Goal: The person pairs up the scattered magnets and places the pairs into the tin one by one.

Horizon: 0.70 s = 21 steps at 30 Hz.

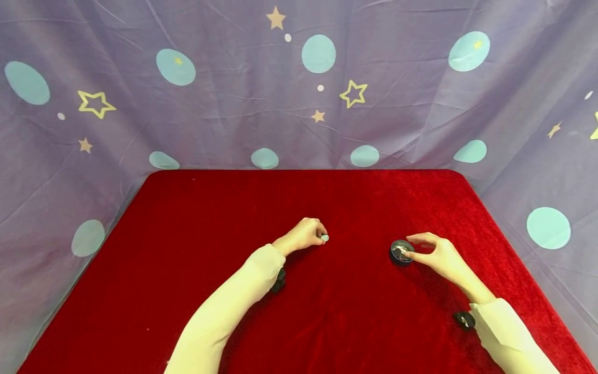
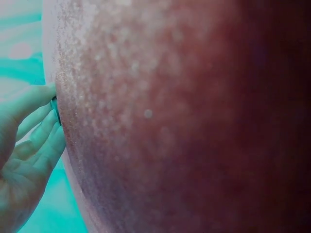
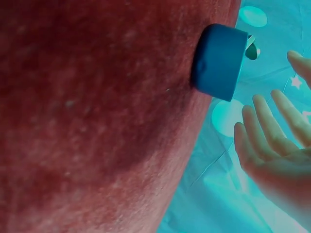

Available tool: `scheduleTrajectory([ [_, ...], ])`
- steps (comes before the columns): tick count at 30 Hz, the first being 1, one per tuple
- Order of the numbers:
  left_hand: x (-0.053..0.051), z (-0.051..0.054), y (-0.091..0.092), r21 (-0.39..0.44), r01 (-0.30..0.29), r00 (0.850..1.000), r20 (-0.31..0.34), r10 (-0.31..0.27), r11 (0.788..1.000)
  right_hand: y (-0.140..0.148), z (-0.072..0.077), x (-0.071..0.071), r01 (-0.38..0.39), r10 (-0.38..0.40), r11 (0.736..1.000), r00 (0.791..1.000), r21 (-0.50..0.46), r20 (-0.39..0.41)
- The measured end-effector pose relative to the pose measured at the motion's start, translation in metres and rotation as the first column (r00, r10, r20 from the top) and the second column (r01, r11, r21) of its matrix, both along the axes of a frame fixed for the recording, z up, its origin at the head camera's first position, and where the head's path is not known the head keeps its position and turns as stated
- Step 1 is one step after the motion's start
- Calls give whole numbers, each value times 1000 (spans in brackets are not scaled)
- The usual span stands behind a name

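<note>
My left hand point(image 1: 306, 234) pinches a small, round, pale-blue disc point(image 1: 324, 237) just above the red cloth. In the left wrist view the thumb and fingers meet at a thin dark edge point(image 2: 57, 110), close to the cloth. A small, dark, round bowl point(image 1: 401, 253) stands on the cloth further right, with shiny pieces inside. My right hand point(image 1: 439, 255) is at the bowl's right side, its thumb over the rim. In the right wrist view its fingers are extended and apart from the blue-looking bowl point(image 3: 219, 63); a dark flat piece point(image 3: 251, 50) shows above the rim.
Red velvety cloth point(image 1: 345, 311) covers the table. A purple curtain point(image 1: 224, 104) with stars and dots surrounds its back and sides. Dark wrist devices point(image 1: 465, 320) are strapped under both sleeves.
</note>
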<state>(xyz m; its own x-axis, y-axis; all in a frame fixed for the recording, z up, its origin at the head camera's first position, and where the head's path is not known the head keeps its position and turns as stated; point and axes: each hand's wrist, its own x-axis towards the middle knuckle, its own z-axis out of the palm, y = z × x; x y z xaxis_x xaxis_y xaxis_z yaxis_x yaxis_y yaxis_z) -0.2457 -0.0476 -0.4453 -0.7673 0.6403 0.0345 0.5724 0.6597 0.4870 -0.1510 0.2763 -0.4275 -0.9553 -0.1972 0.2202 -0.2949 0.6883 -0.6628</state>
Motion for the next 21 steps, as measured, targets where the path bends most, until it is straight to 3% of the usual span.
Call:
scheduleTrajectory([
  [8,3,1,-3,24,26,1000,-2,-26,999,6,-6,0,-48,56,995,995,-93,79],
  [21,9,8,0,117,33,999,28,-37,993,11,-14,-2,-91,116,978,985,-186,126],
])
